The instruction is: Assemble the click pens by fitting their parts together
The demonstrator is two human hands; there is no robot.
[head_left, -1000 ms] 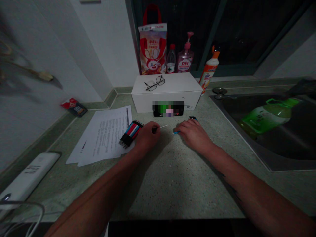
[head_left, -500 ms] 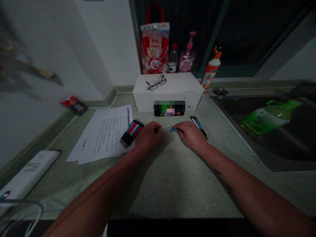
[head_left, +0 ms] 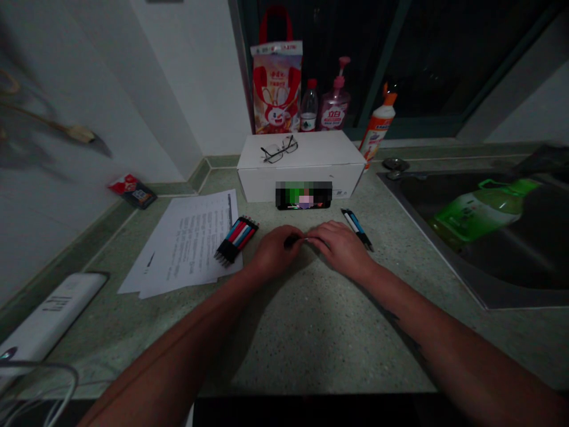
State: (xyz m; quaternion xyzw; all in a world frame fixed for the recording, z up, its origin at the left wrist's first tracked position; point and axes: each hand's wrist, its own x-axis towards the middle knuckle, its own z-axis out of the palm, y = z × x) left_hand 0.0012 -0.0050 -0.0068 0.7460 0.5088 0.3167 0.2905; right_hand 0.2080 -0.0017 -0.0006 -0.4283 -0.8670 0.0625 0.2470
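Note:
My left hand (head_left: 278,249) is closed in a pinch, with a dark gap in the curl of its fingers. My right hand (head_left: 340,246) is also closed, its fingertips meeting those of the left just in front of the phone. A tiny pale bit of the pen refill (head_left: 306,239) shows between the fingertips. The blue pen part in the right hand is hidden by the fingers. Beside the right hand lie pens (head_left: 357,228) in blue, white and black. Left of my left hand, a bundle of several pens (head_left: 236,240) rests partly on printed sheets (head_left: 186,243).
A phone (head_left: 303,198) leans against a white box (head_left: 302,169) with glasses (head_left: 280,149) on top. Bottles and a red bag (head_left: 276,89) stand behind. At right is a sink (head_left: 444,267) holding a green bottle (head_left: 484,210). A white device (head_left: 56,311) and cables sit at left.
My hands have come together at the fingertips. The thin white refill sticking out of the left hand and the blue part in the right are now mostly covered by fingers.

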